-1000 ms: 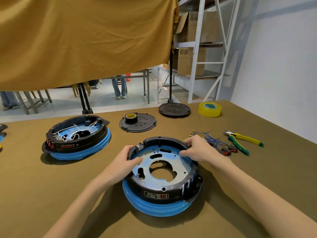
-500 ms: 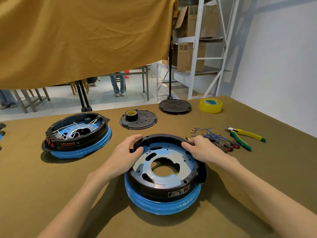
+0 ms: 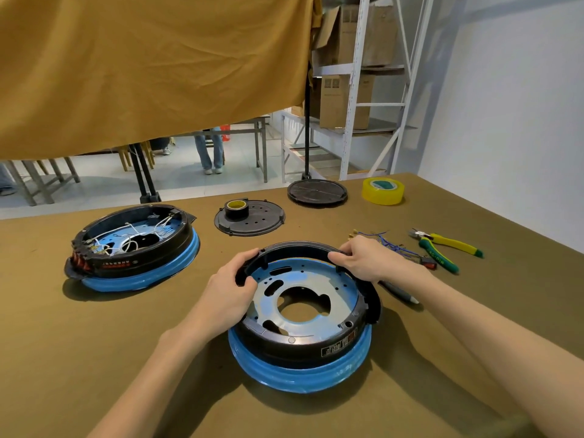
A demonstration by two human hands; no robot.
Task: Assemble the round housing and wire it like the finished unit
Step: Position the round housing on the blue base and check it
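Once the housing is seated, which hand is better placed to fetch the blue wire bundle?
Probably the right hand. It grips the housing rim on the side nearest the wire bundle. The left hand grips the opposite rim and would have to cross over.

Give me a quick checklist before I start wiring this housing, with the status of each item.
1. Both hands on the ring: ok. The left hand and the right hand grip the black ring of the round housing.
2. Ring seated all round: cannot tell. The far edge looks raised above the plate.
3. Finished unit in view for reference: ok, its white wires show.
4. Wire bundle within reach: ok, just right of the housing.
5. Pliers at hand: ok.
6. Housing free of wires: ok, none inside yet.
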